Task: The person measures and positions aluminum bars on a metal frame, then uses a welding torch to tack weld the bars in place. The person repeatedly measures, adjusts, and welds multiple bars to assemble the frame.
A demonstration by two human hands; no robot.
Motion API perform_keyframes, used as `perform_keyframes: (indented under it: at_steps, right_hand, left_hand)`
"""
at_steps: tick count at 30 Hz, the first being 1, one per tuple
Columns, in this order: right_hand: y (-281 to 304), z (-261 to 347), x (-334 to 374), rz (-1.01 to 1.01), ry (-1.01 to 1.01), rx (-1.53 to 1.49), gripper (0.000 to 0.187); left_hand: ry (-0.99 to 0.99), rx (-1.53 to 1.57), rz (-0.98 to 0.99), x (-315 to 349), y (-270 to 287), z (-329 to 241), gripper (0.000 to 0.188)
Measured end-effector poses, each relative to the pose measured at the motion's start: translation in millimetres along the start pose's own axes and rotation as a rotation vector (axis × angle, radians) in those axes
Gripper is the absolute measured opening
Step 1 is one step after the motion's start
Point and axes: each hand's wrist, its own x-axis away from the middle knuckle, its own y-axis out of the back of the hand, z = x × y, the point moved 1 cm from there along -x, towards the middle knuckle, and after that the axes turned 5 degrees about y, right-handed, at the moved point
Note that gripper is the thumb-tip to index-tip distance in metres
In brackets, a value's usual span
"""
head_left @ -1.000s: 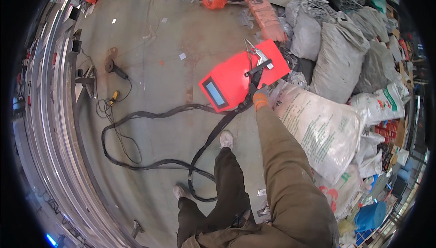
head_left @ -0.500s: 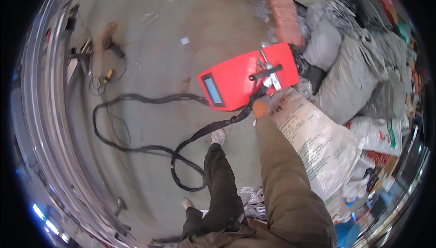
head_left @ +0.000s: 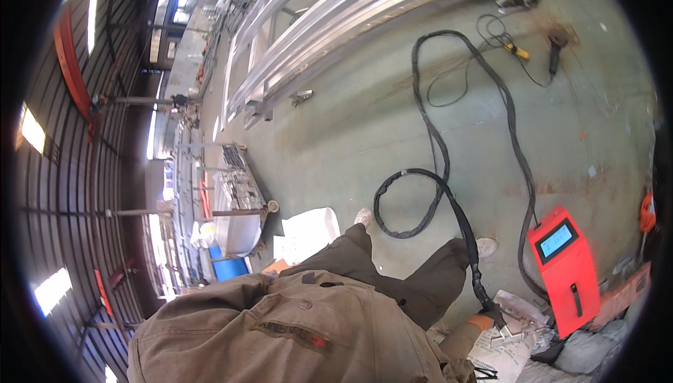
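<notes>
My right hand (head_left: 493, 314), in a dark glove with an orange cuff, is at the lower right. Its fingers are closed around the end of a thick black sleeved cable (head_left: 459, 218), where a silver metal tool head (head_left: 506, 334) sticks out; its exact kind is too small to tell. From my hand the cable runs past my leg and loops over the floor. Beside the hand stands a red machine (head_left: 571, 278) with a lit blue screen and a black handle on top. My left hand is out of view.
Silver metal profiles (head_left: 336, 32) lie on a rack at the top. An angle grinder (head_left: 556, 50) and a yellow tool (head_left: 517, 51) with a thin cord lie on the floor. Sacks (head_left: 585, 348) crowd the lower right. A cart (head_left: 235, 204) with metal pieces stands left, near a white sheet (head_left: 308, 232).
My view has swung to the left, bringing in the cart and the wall. The red machine now appears farther right and lower. My right hand still grips the cable's tool end, now nearer my body.
</notes>
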Motion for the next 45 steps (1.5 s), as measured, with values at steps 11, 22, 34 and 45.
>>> perform_keyframes:
  at_steps: [11, 22, 34, 45]
  right_hand:
    - [-214, 207, 192, -0.009, 0.838, 0.151, 0.071]
    - [-632, 179, 725, 0.712, 1.279, 0.215, 0.019]
    - [-920, -22, 1038, 1.244, 0.927, 0.130, 0.016]
    - [-1113, -139, 1157, 1.267, 0.924, 0.654, 0.030]
  left_hand:
    - [-0.226, 0.199, 0.105, -273, -4, 117, 0.057]
    - [-0.092, 0.495, -0.065, -449, 67, 387, 0.061]
    - [-0.092, 1.295, -0.950, -550, 333, 732, 0.038]
    - [-0.262, 0.669, -1.200, -525, 723, 838, 0.045]
